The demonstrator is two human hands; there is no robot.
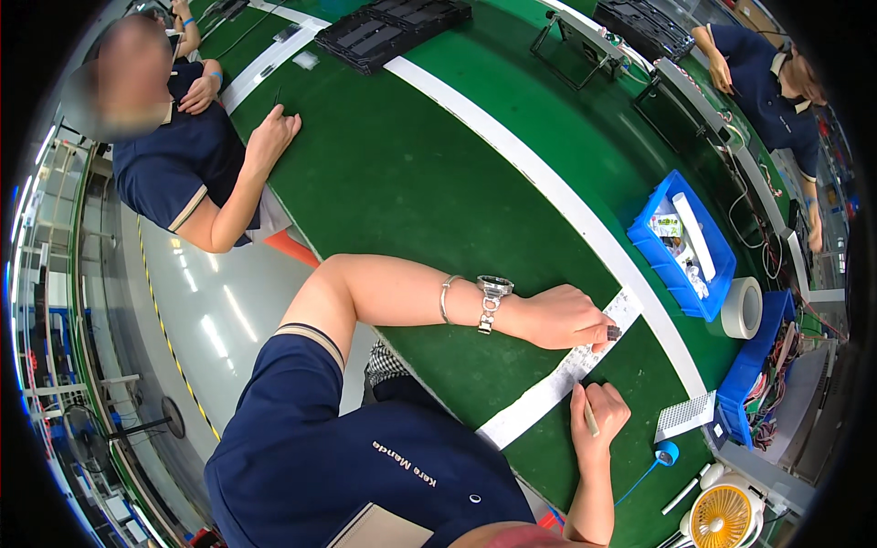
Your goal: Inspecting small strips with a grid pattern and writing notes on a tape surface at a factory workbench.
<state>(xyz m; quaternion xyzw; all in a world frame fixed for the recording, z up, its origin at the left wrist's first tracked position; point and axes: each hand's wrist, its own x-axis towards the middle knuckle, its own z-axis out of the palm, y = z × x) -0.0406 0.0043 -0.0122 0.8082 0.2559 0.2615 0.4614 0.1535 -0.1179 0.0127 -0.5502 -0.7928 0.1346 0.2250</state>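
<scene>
My left hand, with a watch and a bangle on its wrist, reaches across the green tabletop. Its fingers are closed on a small black block, held over a white strip with grey smudges. Nearer to me, just right of that strip, my right hand is curled around a thin pale stick. The stick's full length and kind are hidden by the fingers.
A blue bin with packets and a white roll stands to the right, beside a tape roll. A yellow fan is at lower right. Black panels lie at the far end. A co-worker's hand holds a dark thin tool at left.
</scene>
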